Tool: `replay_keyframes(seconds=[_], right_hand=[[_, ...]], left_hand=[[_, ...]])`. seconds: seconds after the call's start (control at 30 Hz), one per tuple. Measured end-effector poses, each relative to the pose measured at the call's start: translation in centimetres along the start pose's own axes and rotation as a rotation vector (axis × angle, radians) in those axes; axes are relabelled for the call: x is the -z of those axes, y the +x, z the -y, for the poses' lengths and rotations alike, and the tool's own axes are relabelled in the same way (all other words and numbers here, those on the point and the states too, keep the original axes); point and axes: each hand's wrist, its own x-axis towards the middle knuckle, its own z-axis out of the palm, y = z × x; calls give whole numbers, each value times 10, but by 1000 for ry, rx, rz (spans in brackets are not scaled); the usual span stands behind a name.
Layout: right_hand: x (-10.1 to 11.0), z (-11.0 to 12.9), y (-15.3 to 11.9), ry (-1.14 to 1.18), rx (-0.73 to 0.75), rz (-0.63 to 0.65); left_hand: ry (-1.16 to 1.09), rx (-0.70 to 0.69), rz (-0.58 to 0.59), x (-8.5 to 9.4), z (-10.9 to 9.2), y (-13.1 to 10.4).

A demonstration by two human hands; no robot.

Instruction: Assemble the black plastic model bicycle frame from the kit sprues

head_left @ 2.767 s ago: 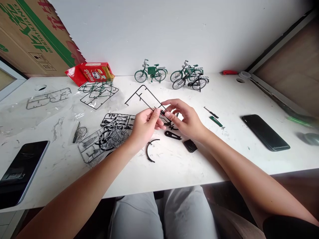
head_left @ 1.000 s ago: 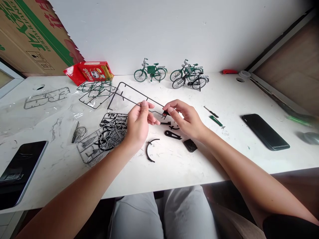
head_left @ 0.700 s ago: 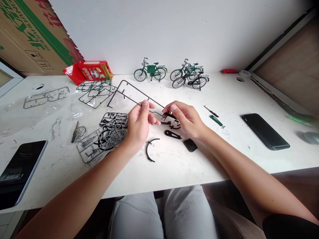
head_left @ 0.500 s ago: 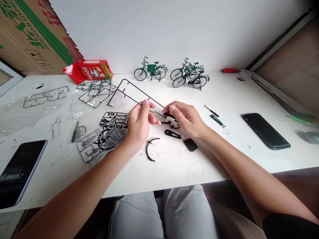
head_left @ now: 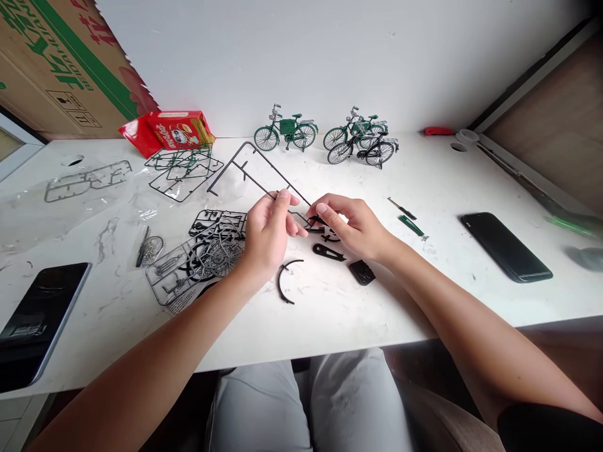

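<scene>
Black frame (head_left: 282, 176) runs lengthwise far-left to near-right
Your left hand (head_left: 267, 229) pinches mid-length; your right hand (head_left: 351, 223) holds a dark part (head_left: 317, 220) at the near end.

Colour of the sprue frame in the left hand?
Sprue frame: black or very dark grey; head view.

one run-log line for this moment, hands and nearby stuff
left hand: holding dark sprue frame | right hand: pinching small black part | nearby: curved black piece | behind: model bicycles
</scene>
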Motion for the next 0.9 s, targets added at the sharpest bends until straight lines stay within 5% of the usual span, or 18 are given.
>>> replay_keyframes(seconds=[0.37, 0.9], right_hand=[[-2, 3, 0, -17, 16, -127], [-5, 10, -4, 251, -8, -293]], left_hand=[[-25, 38, 2, 2, 3, 3], [-21, 80, 28, 4, 10, 5]])
